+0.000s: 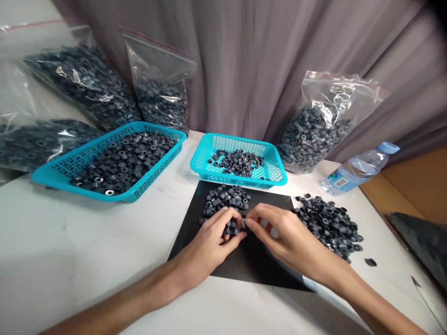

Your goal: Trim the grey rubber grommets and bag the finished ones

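Several small dark grey rings sit in my left hand, whose fingers curl round them above the black mat. Close beside it, my right hand pinches one grey ring between thumb and index finger. A pile of the same rings lies on the mat just beyond my left hand. To the right of my right hand, a larger heap of rings covers the mat's edge and the white table.
Two blue baskets hold rings, a large one at left and a smaller one at back centre. Clear bags of rings stand behind and at left, another at right. A water bottle leans at right beside a cardboard box.
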`<state>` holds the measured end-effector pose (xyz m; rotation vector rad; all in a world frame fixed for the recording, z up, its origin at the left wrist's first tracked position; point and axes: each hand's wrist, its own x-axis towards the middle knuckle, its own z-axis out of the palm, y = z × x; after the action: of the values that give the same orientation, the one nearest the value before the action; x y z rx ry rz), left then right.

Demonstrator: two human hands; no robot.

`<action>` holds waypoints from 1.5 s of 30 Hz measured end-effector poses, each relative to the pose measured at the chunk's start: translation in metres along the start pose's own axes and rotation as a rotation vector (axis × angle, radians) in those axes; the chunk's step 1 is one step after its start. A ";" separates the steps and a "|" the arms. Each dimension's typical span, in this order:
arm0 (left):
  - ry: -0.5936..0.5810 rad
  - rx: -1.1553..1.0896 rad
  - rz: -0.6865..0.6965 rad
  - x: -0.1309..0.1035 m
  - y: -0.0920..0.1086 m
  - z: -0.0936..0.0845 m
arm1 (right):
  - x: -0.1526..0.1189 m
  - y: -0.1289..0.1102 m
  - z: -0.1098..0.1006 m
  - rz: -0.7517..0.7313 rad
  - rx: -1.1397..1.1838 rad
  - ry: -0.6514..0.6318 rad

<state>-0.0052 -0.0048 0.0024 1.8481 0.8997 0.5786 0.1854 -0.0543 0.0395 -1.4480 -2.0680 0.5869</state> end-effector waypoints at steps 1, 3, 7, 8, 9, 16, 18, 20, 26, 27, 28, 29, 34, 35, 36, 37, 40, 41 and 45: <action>-0.002 0.005 0.001 0.000 0.001 0.000 | 0.000 0.001 0.001 0.006 0.004 -0.005; -0.003 0.016 0.000 0.000 0.002 -0.001 | -0.001 0.002 0.003 0.016 0.009 -0.009; -0.021 0.005 -0.016 -0.001 0.005 0.000 | -0.002 0.002 0.006 0.043 0.011 -0.009; -0.028 -0.010 -0.021 -0.002 0.006 0.000 | -0.002 0.002 0.007 0.053 0.013 -0.007; -0.034 -0.026 -0.024 -0.002 0.007 0.000 | -0.002 0.002 0.008 0.063 0.015 -0.006; -0.042 -0.016 -0.006 -0.004 0.011 -0.001 | -0.002 0.002 0.009 0.130 0.072 0.010; -0.043 0.011 0.021 -0.003 0.011 -0.003 | -0.002 0.002 0.009 0.145 0.101 0.048; -0.041 0.012 0.035 -0.002 0.011 -0.003 | -0.002 0.001 0.010 0.114 0.118 0.106; -0.016 -0.030 0.046 -0.001 0.006 -0.001 | -0.002 -0.006 0.017 -0.017 0.024 0.087; -0.017 -0.026 0.045 0.000 0.006 -0.001 | -0.001 -0.007 0.018 -0.016 0.026 0.078; -0.017 -0.017 0.044 0.000 0.005 -0.001 | -0.001 -0.007 0.019 -0.013 0.032 0.069; -0.020 -0.006 0.045 0.000 0.004 -0.001 | 0.000 -0.007 0.019 -0.012 0.038 0.061; -0.034 0.014 0.051 0.001 0.002 -0.001 | 0.001 -0.008 0.016 0.001 0.069 0.044; -0.037 0.010 0.046 0.001 0.003 -0.001 | 0.001 -0.009 0.015 0.008 0.082 0.042; -0.039 0.004 0.041 0.001 0.003 -0.002 | 0.001 -0.009 0.014 0.014 0.095 0.037; -0.041 -0.004 0.037 0.001 0.004 -0.002 | 0.000 -0.010 0.014 0.015 0.103 0.030; -0.066 -0.040 0.040 0.001 0.007 -0.003 | -0.002 -0.011 0.013 0.006 0.078 0.016; -0.078 -0.051 0.046 0.001 0.008 -0.004 | -0.003 -0.011 0.013 -0.001 0.061 0.013; -0.090 -0.067 0.068 0.002 0.006 -0.004 | -0.005 -0.011 0.011 -0.023 0.021 -0.002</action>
<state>-0.0048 -0.0029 0.0100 1.8348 0.7520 0.5562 0.1717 -0.0628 0.0374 -1.4101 -2.0716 0.5989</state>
